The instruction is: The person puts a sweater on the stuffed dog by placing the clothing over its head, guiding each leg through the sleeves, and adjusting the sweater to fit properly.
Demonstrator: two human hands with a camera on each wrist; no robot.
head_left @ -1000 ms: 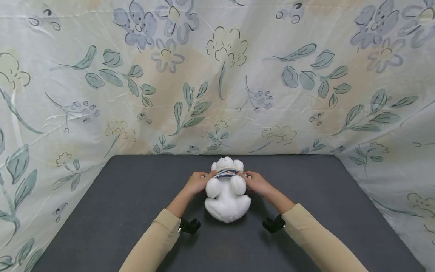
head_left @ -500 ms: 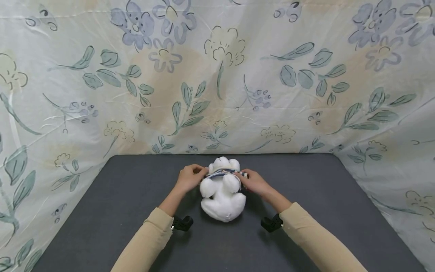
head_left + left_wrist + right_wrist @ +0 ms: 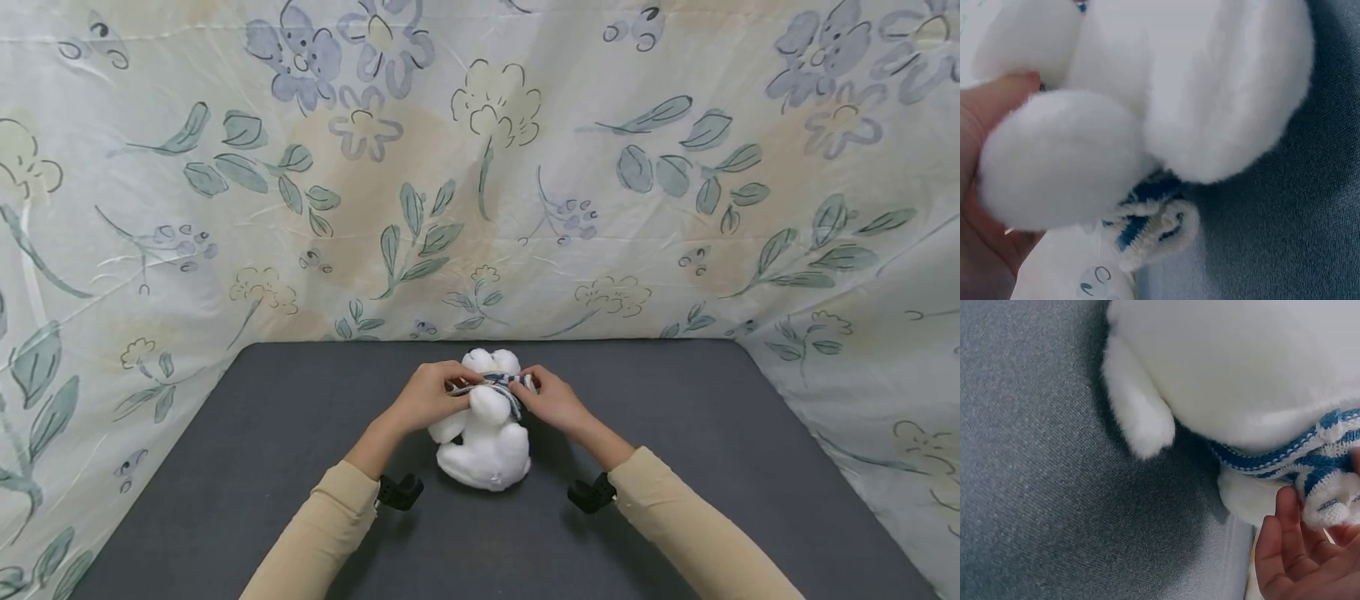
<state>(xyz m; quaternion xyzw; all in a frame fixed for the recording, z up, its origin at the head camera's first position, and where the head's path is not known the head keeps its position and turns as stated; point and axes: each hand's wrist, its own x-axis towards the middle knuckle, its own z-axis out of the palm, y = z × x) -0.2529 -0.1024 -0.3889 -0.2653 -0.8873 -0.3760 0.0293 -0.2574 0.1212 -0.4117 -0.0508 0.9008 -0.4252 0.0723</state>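
Note:
A white plush toy sits on the dark table with its head at the far end. A blue-and-white striped knitted scarf goes round its neck. My left hand pinches the scarf at the toy's left side, the thumb near a front paw; in the left wrist view the paw hides most of the fingers. My right hand pinches the scarf on the other side, close to the neck. In the right wrist view a bunched part of the scarf lies among the right fingers.
The dark grey table lies under the toy. A floral cloth hangs behind it and along the sides. Black wrist cameras are strapped at both beige sleeves.
My left hand drew outward from the neck, then came back in over the scarf. The toy shifted left and turned slightly. My right hand moved a little left with the scarf.

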